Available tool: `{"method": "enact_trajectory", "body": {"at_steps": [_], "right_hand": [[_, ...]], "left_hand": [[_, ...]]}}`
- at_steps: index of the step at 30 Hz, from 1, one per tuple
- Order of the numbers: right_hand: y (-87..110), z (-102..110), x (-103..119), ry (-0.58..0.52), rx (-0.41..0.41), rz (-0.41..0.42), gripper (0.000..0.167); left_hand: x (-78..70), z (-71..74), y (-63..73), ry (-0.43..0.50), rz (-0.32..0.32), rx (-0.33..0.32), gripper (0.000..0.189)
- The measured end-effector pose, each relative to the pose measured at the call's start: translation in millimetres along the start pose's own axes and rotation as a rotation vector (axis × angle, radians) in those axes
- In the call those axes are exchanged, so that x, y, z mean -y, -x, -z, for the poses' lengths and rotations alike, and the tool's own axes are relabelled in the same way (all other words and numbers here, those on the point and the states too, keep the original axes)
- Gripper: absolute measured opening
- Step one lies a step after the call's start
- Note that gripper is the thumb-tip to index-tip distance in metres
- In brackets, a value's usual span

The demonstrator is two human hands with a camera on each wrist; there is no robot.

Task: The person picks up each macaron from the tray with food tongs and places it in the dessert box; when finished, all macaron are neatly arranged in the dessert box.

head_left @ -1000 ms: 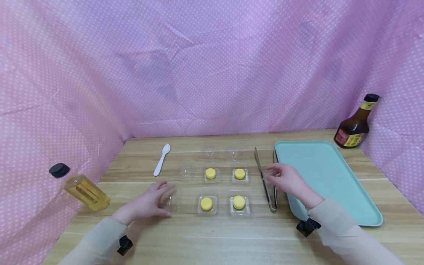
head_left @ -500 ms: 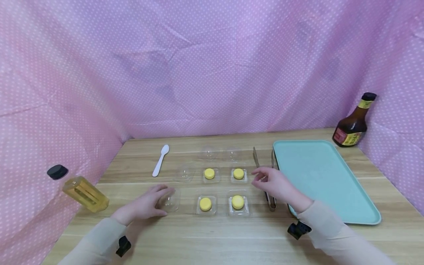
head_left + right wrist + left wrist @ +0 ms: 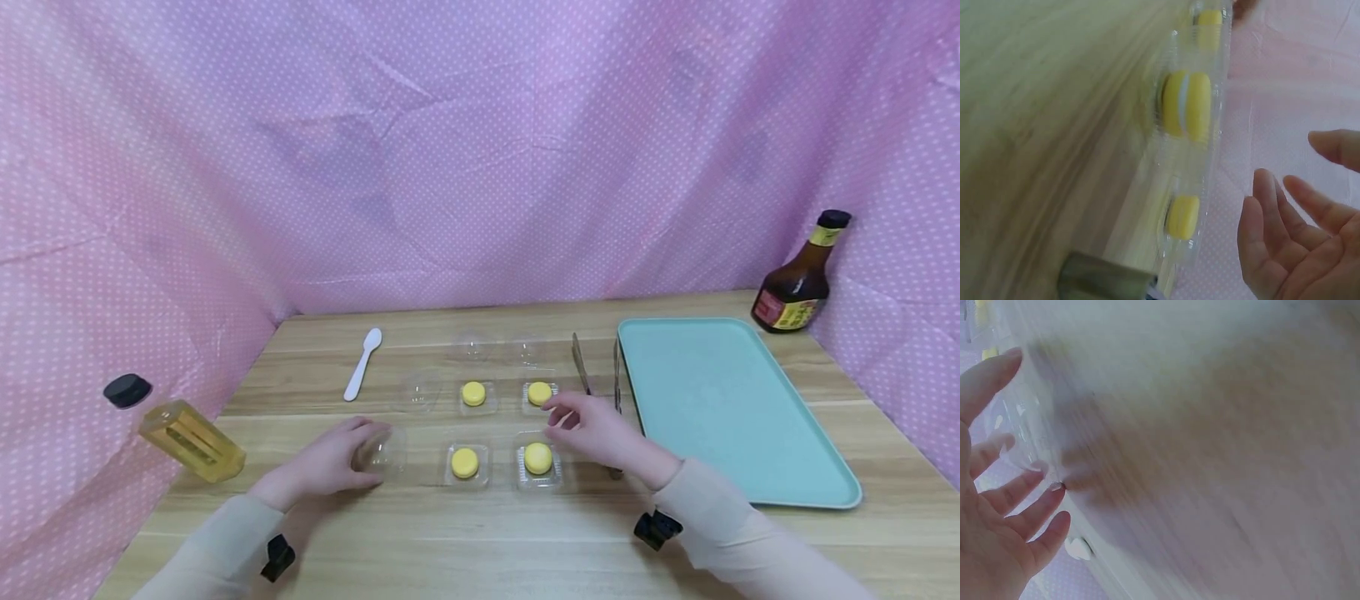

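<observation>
Several yellow macarons (image 3: 537, 458) sit in separate clear plastic trays (image 3: 523, 479) in the middle of the table. My left hand (image 3: 322, 467) is at the left side of a clear dome lid (image 3: 392, 454), thumb and fingers spread about its edge. In the left wrist view the fingers (image 3: 1035, 515) look relaxed; firm contact with the lid is hard to tell. My right hand (image 3: 592, 429) hovers over the metal tongs (image 3: 579, 360), just right of the macarons, hiding part of the tongs. Its fingers (image 3: 1266, 219) are loosely bent and hold nothing. A macaron's white filling (image 3: 1183, 103) shows in the right wrist view.
More clear dome lids (image 3: 418, 392) lie behind and left of the trays. A white spoon (image 3: 363, 364) lies at back left, and a bottle of yellow liquid (image 3: 193, 442) stands at left. On the right are a mint-green tray (image 3: 727, 400) and a dark sauce bottle (image 3: 795, 287).
My right hand has moved left, from beside the green tray across the tongs toward the macarons. The left hand has barely moved, its thumb and fingers staying around the lid.
</observation>
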State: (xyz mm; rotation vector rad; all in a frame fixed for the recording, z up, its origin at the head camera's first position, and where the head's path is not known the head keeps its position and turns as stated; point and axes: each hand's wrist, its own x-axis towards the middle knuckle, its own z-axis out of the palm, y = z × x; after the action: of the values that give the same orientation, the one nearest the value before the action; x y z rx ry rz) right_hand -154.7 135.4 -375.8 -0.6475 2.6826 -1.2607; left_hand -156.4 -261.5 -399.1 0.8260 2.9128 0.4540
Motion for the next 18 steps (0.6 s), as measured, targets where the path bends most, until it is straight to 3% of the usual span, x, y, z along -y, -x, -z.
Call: {"method": "enact_trajectory", "body": {"at_steps": [5,8,13,18], "right_hand": [[0.9,-5,3,0.004,0.076,0.105,0.035],[1.2,-8,3,0.029,0.085,0.150,0.039],[1.4,-11,4,0.077,0.070,0.155,0.047],[1.2,-14,8,0.114,0.043,0.175,0.052]], "left_hand": [[-1.9,-1.1,-4.9,0.040,0.029,-0.038,0.071],[-4.2,-0.6,-10.0,0.040,0.011,-0.086,0.071],[-13.8,3.2,-18.8,0.057,-0.007,-0.159,0.071],[-31.4,5.6,-27.8,0.088,-0.004,-0.174,0.074]]}}
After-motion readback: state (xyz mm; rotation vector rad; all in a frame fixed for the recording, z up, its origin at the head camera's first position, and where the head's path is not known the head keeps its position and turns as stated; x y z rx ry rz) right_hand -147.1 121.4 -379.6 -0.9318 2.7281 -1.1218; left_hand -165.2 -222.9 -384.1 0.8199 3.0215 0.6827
